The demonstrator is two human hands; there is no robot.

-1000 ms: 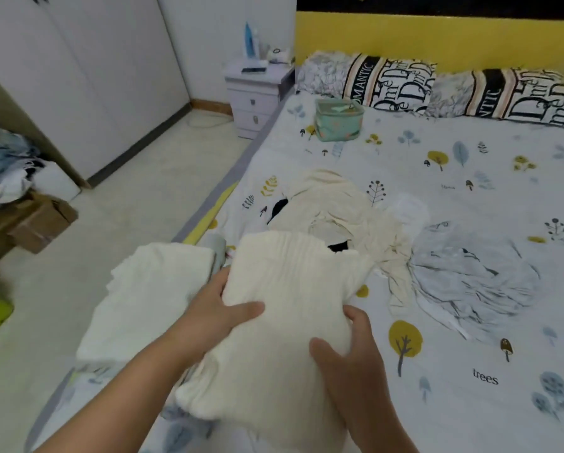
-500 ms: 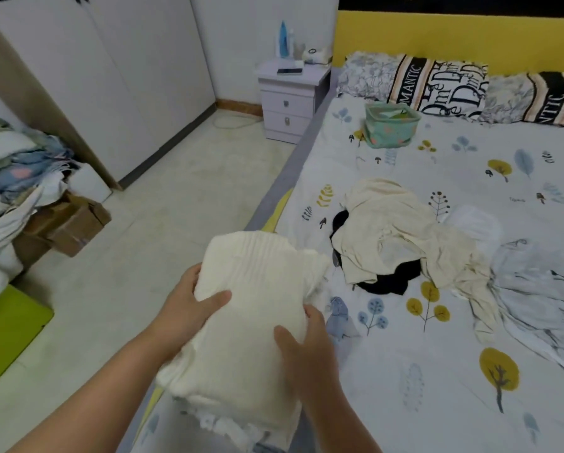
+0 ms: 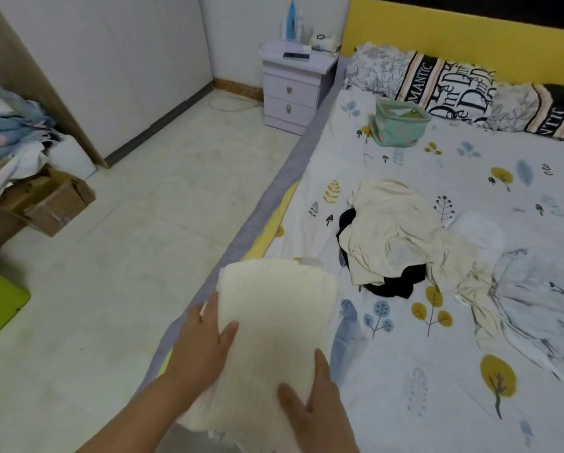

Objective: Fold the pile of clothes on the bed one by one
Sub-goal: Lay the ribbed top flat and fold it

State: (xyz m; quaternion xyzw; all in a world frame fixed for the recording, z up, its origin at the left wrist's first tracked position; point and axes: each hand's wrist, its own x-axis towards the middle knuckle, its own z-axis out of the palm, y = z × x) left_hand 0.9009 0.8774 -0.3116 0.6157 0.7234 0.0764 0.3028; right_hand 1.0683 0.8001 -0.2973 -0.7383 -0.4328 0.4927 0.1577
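Floor (image 3: 136, 256): pale tile, lightly soiled | Wardrobe (image 3: 127, 60): white doors, left wall | Nightstand (image 3: 293, 89): lilac, two drawers, in corner beside bed | Headboard (image 3: 453, 40): yellow | Cardboard boxes (image 3: 45, 204): far left, under heaped laundry | Light: even, soft.

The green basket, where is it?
The green basket sits far up the bed, just before the pillows, right of the nightstand.

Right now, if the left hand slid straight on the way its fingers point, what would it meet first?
The left hand points up along the folded cream knit it grips. Beyond that, probably the bed's grey edge, then the white nightstand; depth is unclear.
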